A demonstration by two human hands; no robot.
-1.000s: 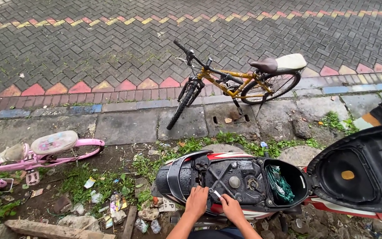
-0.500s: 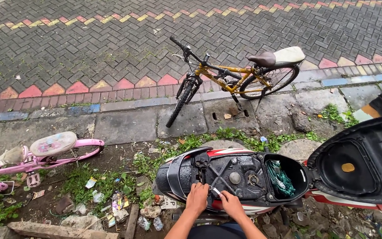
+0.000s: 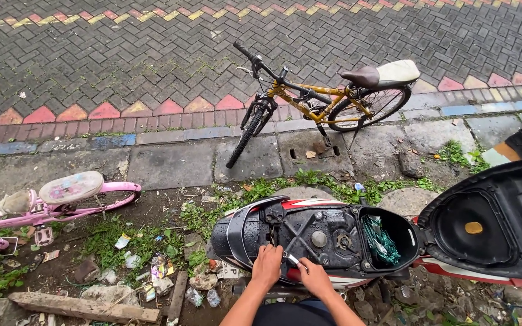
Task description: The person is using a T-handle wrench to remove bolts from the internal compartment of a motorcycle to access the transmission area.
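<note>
- Scooter [image 3: 309,235] stands right below me with its seat [image 3: 496,223] swung up and open to my right, so the black compartment under it lies bare
- my left hand [image 3: 267,265] rests curled on the near rim of that compartment, fingers bent over the edge; I cannot tell whether it clamps anything
- my right hand [image 3: 314,278] is closed around a small tool with a pale tip [image 3: 293,260], which points toward my left hand at the rim
- compared with a second ago both hands sit on the same spot and the tool tip has barely shifted; only my head has tilted a little, so the work at this edge looks unfinished to me
- a green bundle [image 3: 379,238] lies in the deep well at the right end of the compartment, well apart from my hands
- beyond, a yellow bicycle [image 3: 327,102] leans by the kerb and a pink bicycle [image 3: 55,202] lies on my left among litter and weeds
</note>
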